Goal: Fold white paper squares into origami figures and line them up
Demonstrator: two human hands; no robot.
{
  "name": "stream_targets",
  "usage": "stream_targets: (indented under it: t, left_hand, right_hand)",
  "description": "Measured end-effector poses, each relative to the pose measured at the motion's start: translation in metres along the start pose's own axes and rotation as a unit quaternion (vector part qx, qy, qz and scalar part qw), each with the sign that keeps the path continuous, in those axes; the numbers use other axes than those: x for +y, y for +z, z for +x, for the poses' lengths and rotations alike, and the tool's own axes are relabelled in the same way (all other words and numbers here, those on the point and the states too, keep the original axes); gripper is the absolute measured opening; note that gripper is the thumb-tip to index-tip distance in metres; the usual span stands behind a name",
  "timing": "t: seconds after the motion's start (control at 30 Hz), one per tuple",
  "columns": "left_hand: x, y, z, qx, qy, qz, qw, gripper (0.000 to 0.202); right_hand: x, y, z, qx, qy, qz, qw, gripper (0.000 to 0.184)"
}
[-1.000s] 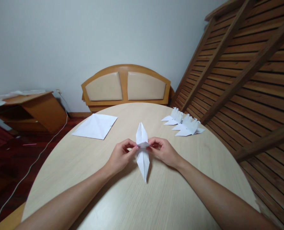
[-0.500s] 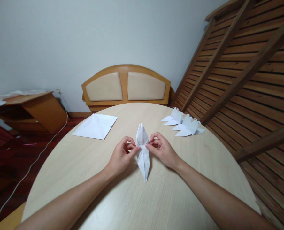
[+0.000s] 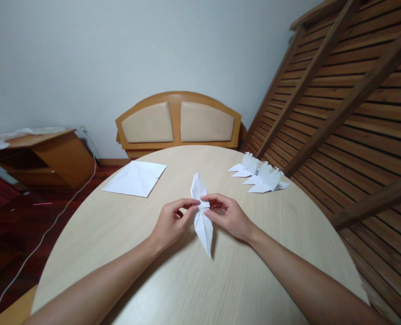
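Note:
A narrow piece of folded white paper [image 3: 203, 229], pointed at both ends, is held over the middle of the round table. My left hand [image 3: 173, 222] pinches its left edge near the middle crease, thumb and forefinger closed on it. On the opposite side my right hand [image 3: 230, 216] grips the same paper, forefinger lying on the upper part and thumb on the lower. The far tip splits into two close points. The curled fingers of both hands are partly hidden behind the thumbs.
Flat white paper sheets [image 3: 135, 179] lie at the table's left rear. Several folded paper cranes [image 3: 266, 177] stand in a cluster at the right rear. The pale wooden table [image 3: 119, 234] has a curved edge. Behind it are a padded headboard [image 3: 148, 123] and slatted wood panel [image 3: 349, 104].
The folded paper has turned slightly, its far tip going left and its near tip right. My right forefinger has reached onto the paper's middle; my left forefinger has straightened toward it.

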State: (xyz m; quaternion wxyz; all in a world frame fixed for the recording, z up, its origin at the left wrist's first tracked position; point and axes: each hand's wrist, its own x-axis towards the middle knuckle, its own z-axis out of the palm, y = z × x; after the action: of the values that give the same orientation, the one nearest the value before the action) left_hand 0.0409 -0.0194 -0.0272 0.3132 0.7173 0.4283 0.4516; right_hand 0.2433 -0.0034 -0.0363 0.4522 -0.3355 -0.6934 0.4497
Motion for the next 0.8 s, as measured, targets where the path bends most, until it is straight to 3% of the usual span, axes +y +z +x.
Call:
stream_targets:
  t: [0.13, 0.6, 0.8]
  left_hand:
    - [0.0, -0.001, 0.001, -0.004, 0.023, 0.013, 1.0, 0.028]
    - [-0.002, -0.004, 0.001, 0.013, 0.07, 0.049, 0.996, 0.014]
    - [-0.003, -0.003, 0.0, 0.007, 0.084, 0.084, 0.993, 0.014]
  right_hand:
    - [0.002, -0.001, 0.0, 0.011, -0.006, -0.002, 1.0, 0.041]
    - [-0.01, -0.002, 0.001, 0.038, -0.1, -0.123, 0.987, 0.018]
    - [-0.01, -0.003, 0.002, 0.058, -0.158, -0.198, 0.966, 0.013]
